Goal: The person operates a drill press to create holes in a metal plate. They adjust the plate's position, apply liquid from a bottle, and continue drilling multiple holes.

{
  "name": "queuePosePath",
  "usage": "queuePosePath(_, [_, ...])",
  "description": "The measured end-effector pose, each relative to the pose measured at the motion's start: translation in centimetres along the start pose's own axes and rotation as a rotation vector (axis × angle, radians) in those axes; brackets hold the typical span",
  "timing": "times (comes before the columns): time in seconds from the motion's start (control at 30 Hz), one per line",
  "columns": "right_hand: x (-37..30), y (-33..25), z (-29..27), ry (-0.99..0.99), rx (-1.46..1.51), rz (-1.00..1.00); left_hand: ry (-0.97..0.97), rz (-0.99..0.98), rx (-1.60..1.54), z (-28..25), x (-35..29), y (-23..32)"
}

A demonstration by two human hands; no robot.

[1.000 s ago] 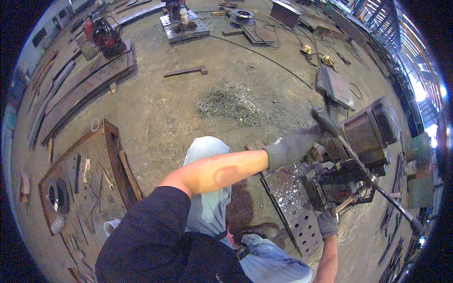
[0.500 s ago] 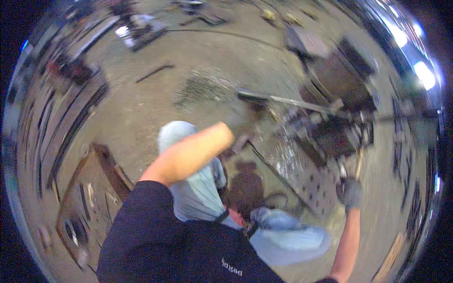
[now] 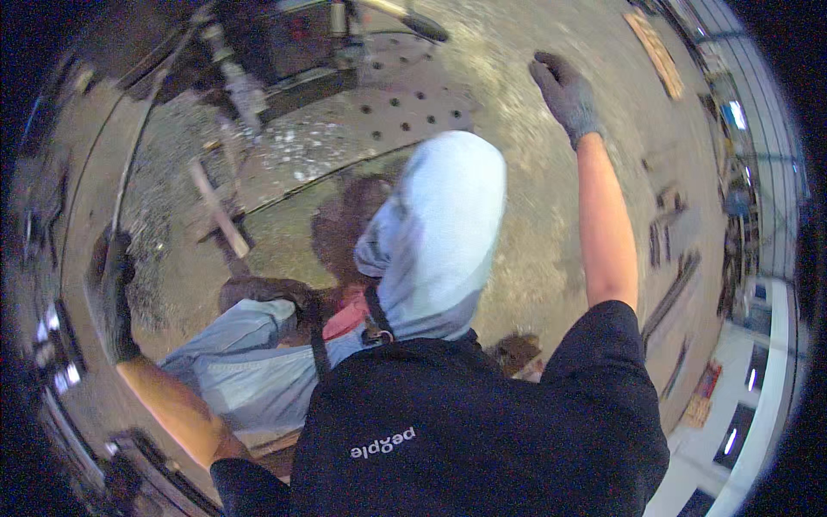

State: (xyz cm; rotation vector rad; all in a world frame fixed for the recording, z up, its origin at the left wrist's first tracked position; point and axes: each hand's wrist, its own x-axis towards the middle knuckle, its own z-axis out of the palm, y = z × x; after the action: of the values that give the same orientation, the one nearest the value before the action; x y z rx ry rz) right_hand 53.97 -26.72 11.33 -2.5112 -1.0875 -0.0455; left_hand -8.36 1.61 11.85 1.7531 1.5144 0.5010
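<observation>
My left hand [image 3: 112, 293], in a dark glove, is at the far left with its fingers closed around the lower end of a long thin metal rod [image 3: 138, 159]. The rod slants up and away toward dark machinery. My right hand [image 3: 567, 99], in a grey glove, reaches out over the floor at the upper right. Its fingers are stretched forward and I see nothing in them. Left of it, apart from the hand, a tool handle [image 3: 422, 26] with a dark grip and pale shaft juts out above a perforated metal plate [image 3: 405, 95].
Dark machinery [image 3: 293, 52] stands at the top left. Metal scraps [image 3: 297, 146] and a flat bar [image 3: 220, 211] lie before it. A wooden board [image 3: 655, 53] rests at the upper right. Metal pieces [image 3: 672, 293] lie along the right, near a white wall structure [image 3: 741, 396].
The view has swung to the right, bringing the machinery to the top left. My right hand is now apart from the handle it was beside. My left hand is now out at the far left.
</observation>
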Motion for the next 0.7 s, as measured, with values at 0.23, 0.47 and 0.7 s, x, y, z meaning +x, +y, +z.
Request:
queuePosePath(0.23, [-21.0, 19.4, 8.8, -0.606, -0.351, 0.545, 0.052, 0.217, 0.307, 1.4, 2.6, -2.7])
queuePosePath(0.47, [-30.3, 6.6, 22.4, -0.332, 0.244, 0.626, 0.0, 0.136, 0.462, 2.1, 1.4, 0.0])
queuePosePath(0.7, [-25.5, 4.0, 23.1, -0.07, 0.347, 0.689, -0.021, 0.08, 0.669, 3.4, 1.9, 3.4])
